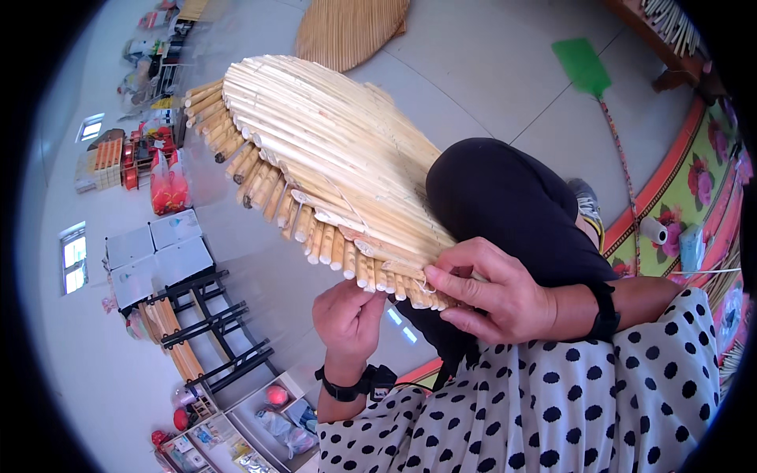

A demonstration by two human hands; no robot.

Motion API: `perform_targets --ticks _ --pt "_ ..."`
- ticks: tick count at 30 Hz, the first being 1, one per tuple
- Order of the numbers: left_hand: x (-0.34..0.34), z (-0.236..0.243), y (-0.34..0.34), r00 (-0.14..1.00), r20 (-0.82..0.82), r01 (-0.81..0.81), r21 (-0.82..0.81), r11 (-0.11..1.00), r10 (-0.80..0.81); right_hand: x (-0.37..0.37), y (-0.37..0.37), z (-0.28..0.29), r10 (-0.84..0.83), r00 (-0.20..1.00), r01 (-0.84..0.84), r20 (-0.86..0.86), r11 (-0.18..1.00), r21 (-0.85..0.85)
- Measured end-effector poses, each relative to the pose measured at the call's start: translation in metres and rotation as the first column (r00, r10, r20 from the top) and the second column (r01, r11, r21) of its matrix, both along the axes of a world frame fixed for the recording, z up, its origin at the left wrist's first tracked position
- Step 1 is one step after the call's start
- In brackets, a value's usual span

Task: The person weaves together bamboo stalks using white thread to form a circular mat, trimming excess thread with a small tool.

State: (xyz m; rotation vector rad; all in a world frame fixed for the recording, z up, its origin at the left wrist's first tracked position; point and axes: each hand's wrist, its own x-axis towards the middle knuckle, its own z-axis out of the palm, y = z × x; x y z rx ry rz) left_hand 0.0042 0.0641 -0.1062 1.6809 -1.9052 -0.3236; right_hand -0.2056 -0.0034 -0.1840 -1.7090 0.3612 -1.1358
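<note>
A round lid of pale plant stalks [331, 134], made of two crossed layers, lies tilted on my raised knee. Stitches run across its face, and the cut stalk ends [264, 193] of the lower layer jut out unevenly along the left rim. My right hand [501, 296] pinches the near edge, thumb on top and fingers below, beside a small loop of thread [426, 285]. Just under the same rim, my left hand [347, 319] is closed with its fingertips pressed together. Whatever those fingertips hold is hidden by the stalk ends.
Another round stalk piece [351, 31] lies on the tiled floor ahead. At the right are a green fly swatter [583, 67], a flowered mat [694, 189] and a white thread spool [653, 230]. Black metal frames [217, 323] and white boxes [158, 252] stand left.
</note>
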Motion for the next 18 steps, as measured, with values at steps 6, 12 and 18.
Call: perform_targets --ticks 6,12,18 --pt "0.003 0.0 -0.005 0.999 -0.009 0.05 -0.048 0.998 -0.05 0.0 -0.001 0.001 0.016 1.0 -0.016 -0.003 1.0 -0.005" --pt "-0.006 -0.001 -0.012 0.995 -0.053 0.079 -0.053 0.995 -0.081 0.001 0.0 -0.003 0.028 1.0 -0.028 0.005 1.0 -0.011" --pt "-0.015 0.008 -0.008 1.0 -0.007 -0.017 0.082 0.996 0.017 -0.002 -0.003 0.0 0.017 1.0 -0.018 -0.012 0.999 -0.047"
